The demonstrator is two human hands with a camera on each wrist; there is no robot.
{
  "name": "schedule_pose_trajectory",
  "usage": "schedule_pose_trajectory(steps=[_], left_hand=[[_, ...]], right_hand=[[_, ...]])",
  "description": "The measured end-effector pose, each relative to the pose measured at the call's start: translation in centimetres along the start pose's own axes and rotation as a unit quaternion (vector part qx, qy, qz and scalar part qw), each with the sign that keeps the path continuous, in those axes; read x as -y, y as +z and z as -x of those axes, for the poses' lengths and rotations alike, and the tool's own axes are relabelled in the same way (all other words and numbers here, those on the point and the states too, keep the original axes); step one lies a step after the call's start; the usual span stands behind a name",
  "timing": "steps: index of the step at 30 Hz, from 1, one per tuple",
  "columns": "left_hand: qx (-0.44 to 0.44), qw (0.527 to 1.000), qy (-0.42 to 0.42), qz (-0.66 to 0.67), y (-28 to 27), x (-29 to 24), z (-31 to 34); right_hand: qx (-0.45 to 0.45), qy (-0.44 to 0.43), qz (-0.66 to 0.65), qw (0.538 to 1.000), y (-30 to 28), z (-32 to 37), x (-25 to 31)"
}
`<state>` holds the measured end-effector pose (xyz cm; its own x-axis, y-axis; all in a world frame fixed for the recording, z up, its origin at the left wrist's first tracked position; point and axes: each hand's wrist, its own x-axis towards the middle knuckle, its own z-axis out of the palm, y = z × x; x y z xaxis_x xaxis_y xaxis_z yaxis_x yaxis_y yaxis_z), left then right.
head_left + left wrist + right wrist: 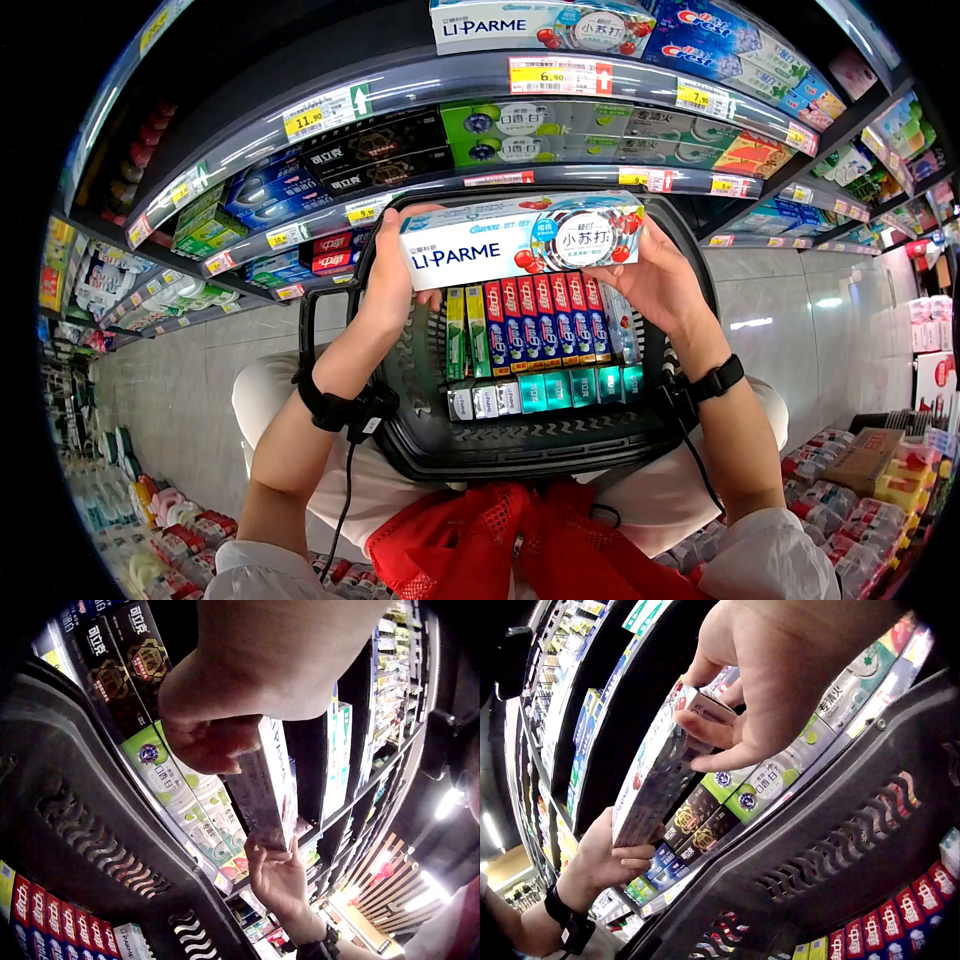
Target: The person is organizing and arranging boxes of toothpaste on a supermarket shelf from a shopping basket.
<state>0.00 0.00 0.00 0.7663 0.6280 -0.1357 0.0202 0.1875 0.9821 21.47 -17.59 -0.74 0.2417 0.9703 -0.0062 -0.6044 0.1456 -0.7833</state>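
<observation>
Between both hands, over the far side of a black basket (560, 455), is a white LI-PARME toothpaste box (455, 255) printed with cherries. My left hand (392, 270) grips its left end, and my right hand (665, 275) holds the right end, fingers curled under the lower edge. In the right wrist view the right fingers (712, 731) wrap round the end of the box. Inside the basket stand red-and-blue toothpaste boxes (545, 320) in a row, with green-and-yellow boxes (468, 335) on their left. Teal boxes (575, 388) and small white boxes (485, 400) line the near side.
Store shelves with price tags (560, 76) curve beyond the basket. Another LI-PARME box (540, 25) lies on the upper shelf beside blue Crest boxes (715, 45). Black boxes (375, 160) and green boxes (510, 130) fill the shelf below. Packaged goods (840, 500) stand at the lower right.
</observation>
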Motion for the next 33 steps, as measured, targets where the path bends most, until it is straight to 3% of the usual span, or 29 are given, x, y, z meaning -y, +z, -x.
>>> schedule_pose_trajectory(steps=[2, 3, 5, 7, 9, 11, 13, 15, 16, 17, 19, 20, 23, 27, 29, 33], left_hand=[[-0.027, 1.000, -0.008, -0.004, 0.0, -0.4, 0.0], [0.001, 1.000, -0.013, 0.008, 1.2, 1.4, -0.6], [0.004, 0.998, -0.006, -0.059, 1.3, 1.3, -0.1], [0.045, 0.973, 0.076, -0.214, 1.0, 0.7, 0.5], [0.024, 0.905, 0.181, -0.383, 1.1, 0.1, 0.5], [0.023, 0.761, 0.273, -0.589, 2.1, -1.7, 1.2], [0.064, 0.709, 0.327, -0.622, 2.7, -1.5, 1.6], [0.116, 0.728, 0.291, -0.610, 2.7, -0.9, 1.7], [0.100, 0.776, 0.235, -0.577, 2.9, -1.0, 1.9], [0.100, 0.773, 0.238, -0.579, 2.8, -1.5, 1.8], [0.028, 0.714, 0.350, -0.606, 1.9, -2.7, 1.6], [-0.011, 0.698, 0.365, -0.616, 1.7, -3.6, 1.7], [-0.118, 0.705, 0.389, -0.581, 0.8, -7.4, 1.1], [-0.242, 0.587, 0.435, -0.639, -0.8, -13.8, -2.3], [-0.255, 0.559, 0.439, -0.655, -1.9, -16.8, -5.3], [-0.272, 0.540, 0.300, -0.738, -6.2, -20.2, -16.0]], right_hand=[[-0.015, 0.000, -0.031, 0.999, 0.4, -0.2, -0.3], [-0.028, 0.015, -0.001, 0.999, 0.1, 0.6, 1.1], [-0.032, 0.055, -0.071, 0.995, 0.8, -0.1, 0.5], [-0.126, 0.049, 0.019, 0.991, 0.2, -0.6, -0.7], [-0.093, 0.039, 0.066, 0.993, -1.4, -0.6, -1.0], [-0.098, -0.034, 0.274, 0.956, 0.2, -0.6, -1.4], [-0.071, -0.001, 0.300, 0.951, 1.3, -0.1, -1.8], [-0.053, 0.034, 0.207, 0.976, 2.2, 0.1, -2.4], [-0.031, 0.035, 0.191, 0.980, 2.3, 0.3, -2.6], [-0.009, 0.037, 0.175, 0.984, 2.2, 0.4, -2.8], [0.028, -0.011, 0.193, 0.981, 2.3, 0.0, -2.6], [0.036, -0.010, 0.141, 0.989, 2.6, 0.2, -2.0], [0.052, -0.003, 0.093, 0.994, 2.5, 0.3, -0.2], [0.045, 0.017, 0.101, 0.994, 1.7, 0.7, 0.0], [0.055, 0.031, 0.119, 0.991, 1.8, 0.8, 0.1], [0.069, 0.061, 0.104, 0.990, 1.8, 0.5, 0.2]])
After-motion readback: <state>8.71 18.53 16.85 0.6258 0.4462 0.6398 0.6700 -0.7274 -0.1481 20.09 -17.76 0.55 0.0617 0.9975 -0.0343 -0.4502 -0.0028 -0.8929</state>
